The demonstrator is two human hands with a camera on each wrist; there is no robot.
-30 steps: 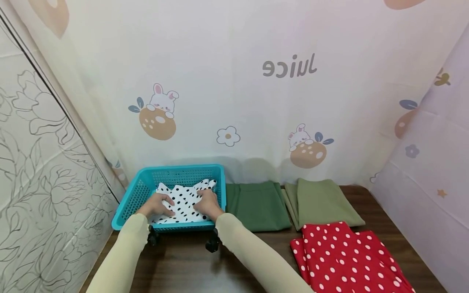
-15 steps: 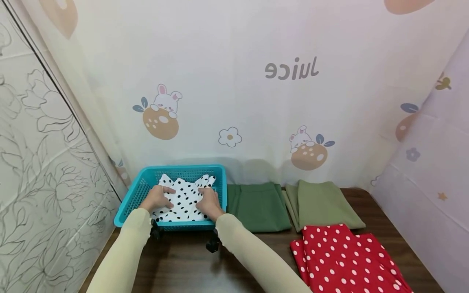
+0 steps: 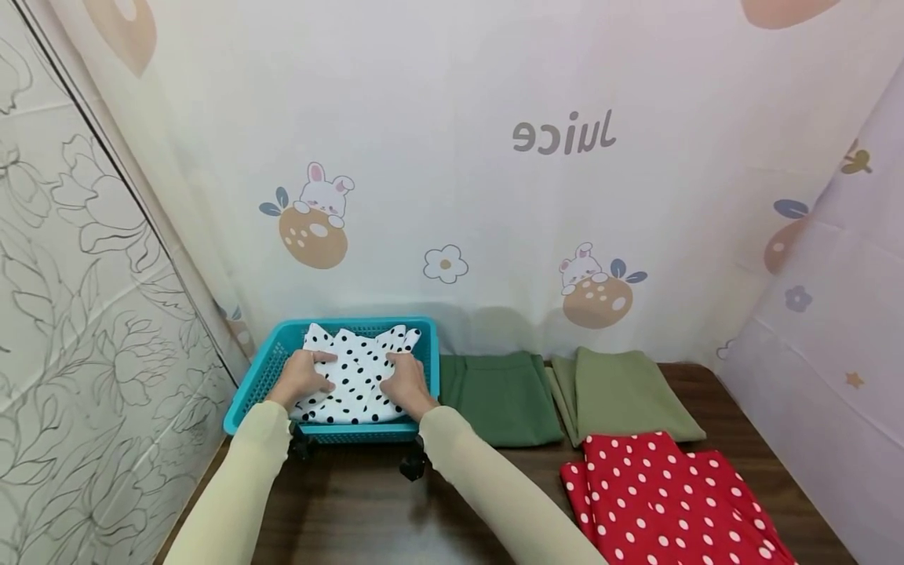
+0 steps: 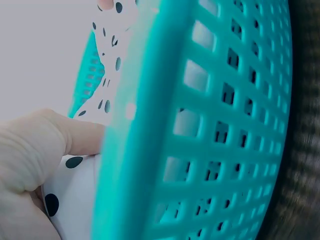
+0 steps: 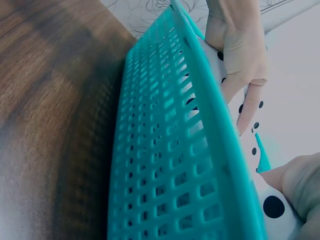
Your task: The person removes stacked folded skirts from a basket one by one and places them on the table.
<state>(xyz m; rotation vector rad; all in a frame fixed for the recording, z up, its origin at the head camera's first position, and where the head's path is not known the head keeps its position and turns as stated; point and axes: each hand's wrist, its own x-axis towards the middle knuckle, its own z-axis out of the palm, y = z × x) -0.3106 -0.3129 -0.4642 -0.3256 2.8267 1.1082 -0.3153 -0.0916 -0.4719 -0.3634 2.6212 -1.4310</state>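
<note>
A white cloth with black polka dots (image 3: 359, 378) lies folded inside a turquoise mesh basket (image 3: 353, 430). My left hand (image 3: 304, 377) grips the cloth's left side, with the thumb on top and the other fingers partly hidden along its edge. On the opposite side my right hand (image 3: 410, 383) holds the cloth in the same way. The cloth's far corners stand up near the basket's back rim. In the left wrist view, the thumb of the left hand (image 4: 30, 160) presses on the dotted fabric. Both hands appear in the right wrist view, the right hand (image 5: 302, 185) lower down.
Right of the basket lie a folded dark green cloth (image 3: 497, 400) and a folded olive cloth (image 3: 628, 392). A red cloth with white dots (image 3: 678, 502) is at the front right. All rest on a brown wooden table (image 3: 353, 502), with patterned curtains (image 3: 452, 173) behind.
The dotted cloth has come up and toward the basket's back, with both hands moving along with it. The head view has shifted slightly. The other cloths stay put.
</note>
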